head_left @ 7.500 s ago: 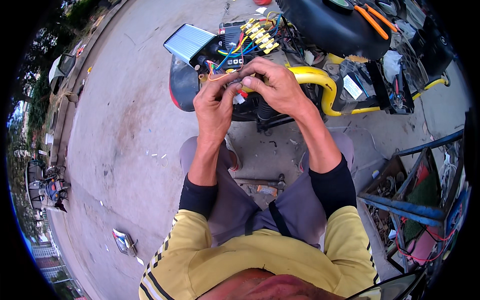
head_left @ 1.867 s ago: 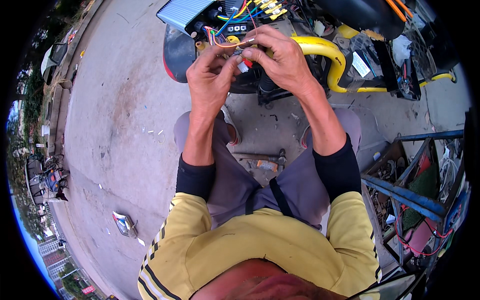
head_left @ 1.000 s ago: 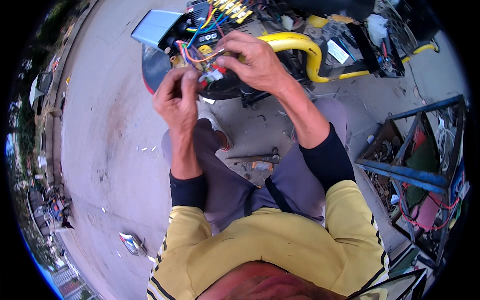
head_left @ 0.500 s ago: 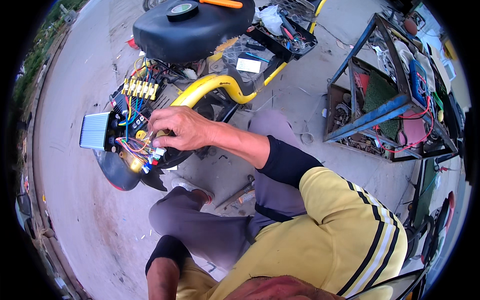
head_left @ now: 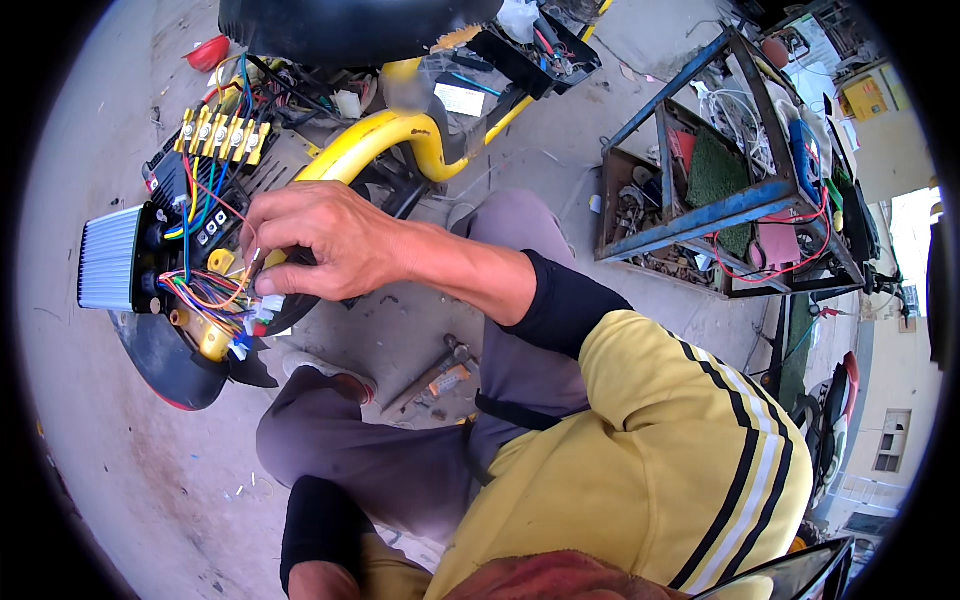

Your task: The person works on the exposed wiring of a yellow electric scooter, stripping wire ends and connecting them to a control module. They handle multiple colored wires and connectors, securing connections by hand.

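Note:
My right hand (head_left: pixel 320 240) is curled, thumb and fingers pinched on a thin orange wire (head_left: pixel 236 295) beside a bundle of multicoloured wires with small connectors (head_left: pixel 270 308). Left of it sits a ribbed silver controller box (head_left: pixel 112 260); above-left is a yellow terminal block (head_left: pixel 220 135) with coloured leads. These lie on an opened vehicle with a bent yellow tube frame (head_left: pixel 360 140) and black body panel (head_left: pixel 170 370). Of my left arm only the sleeve and a bit of forearm show at the bottom edge; that hand is out of view.
A large black moulded part (head_left: pixel 355 25) and black tray of tools (head_left: pixel 540 55) are at the top. A rusty blue metal cart (head_left: pixel 690 230) with wires and scrap stands right. A hammer (head_left: pixel 430 375) lies between my feet; a red bowl (head_left: pixel 207 52) is on the ground.
My left hand has left the wires and dropped out of view downward. My head has turned right, bringing the cart and wall further into view. My right hand stays at the wires.

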`<action>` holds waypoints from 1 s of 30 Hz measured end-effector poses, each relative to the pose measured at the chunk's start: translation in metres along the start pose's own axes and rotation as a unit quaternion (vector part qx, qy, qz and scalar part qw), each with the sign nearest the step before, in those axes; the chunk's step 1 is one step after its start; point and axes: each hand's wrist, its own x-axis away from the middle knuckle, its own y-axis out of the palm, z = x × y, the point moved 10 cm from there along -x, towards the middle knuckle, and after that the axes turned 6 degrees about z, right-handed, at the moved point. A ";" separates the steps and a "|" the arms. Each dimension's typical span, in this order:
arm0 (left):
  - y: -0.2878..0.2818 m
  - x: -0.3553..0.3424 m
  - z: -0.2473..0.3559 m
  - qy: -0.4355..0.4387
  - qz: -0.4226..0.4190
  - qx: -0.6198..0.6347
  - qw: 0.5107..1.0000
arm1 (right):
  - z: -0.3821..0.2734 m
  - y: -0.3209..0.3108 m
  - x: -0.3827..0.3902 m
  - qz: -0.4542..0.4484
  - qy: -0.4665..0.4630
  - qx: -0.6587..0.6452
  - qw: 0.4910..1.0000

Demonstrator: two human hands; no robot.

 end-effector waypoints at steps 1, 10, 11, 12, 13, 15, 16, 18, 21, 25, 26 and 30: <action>0.000 0.000 0.001 -0.002 -0.005 0.001 1.000 | 0.000 0.000 -0.001 0.000 -0.001 -0.001 1.000; -0.005 -0.001 -0.011 -0.029 -0.031 0.015 0.999 | -0.001 0.001 -0.001 -0.006 0.015 -0.015 1.000; -0.005 -0.002 -0.013 -0.033 -0.034 0.014 0.999 | -0.002 0.001 -0.001 -0.005 0.014 -0.017 1.000; -0.005 -0.004 -0.015 -0.036 -0.036 0.016 0.999 | -0.002 0.001 0.000 -0.003 0.012 -0.019 1.000; -0.005 -0.005 -0.017 -0.037 -0.039 0.017 0.998 | -0.002 -0.001 0.001 -0.002 0.012 -0.020 1.000; -0.007 -0.007 -0.020 -0.042 -0.042 0.021 0.998 | -0.003 -0.003 0.000 0.007 0.007 -0.026 1.000; -0.007 -0.008 -0.021 -0.044 -0.045 0.020 0.998 | -0.004 -0.003 0.000 0.011 0.004 -0.031 0.999; -0.008 -0.011 -0.024 -0.048 -0.048 0.023 0.997 | -0.006 -0.002 0.000 0.011 0.006 -0.030 0.999; -0.008 -0.012 -0.027 -0.060 -0.056 0.027 0.996 | -0.007 -0.003 0.001 0.019 0.004 -0.016 1.000; -0.008 -0.016 -0.028 -0.082 -0.067 0.032 0.994 | -0.010 -0.002 0.000 0.027 -0.007 -0.008 1.000; -0.006 -0.017 -0.028 -0.088 -0.071 0.032 0.993 | -0.011 0.000 -0.001 0.027 -0.008 -0.008 1.000; -0.005 -0.024 -0.026 -0.111 -0.093 0.050 0.988 | -0.008 -0.001 0.000 0.048 -0.015 0.010 0.999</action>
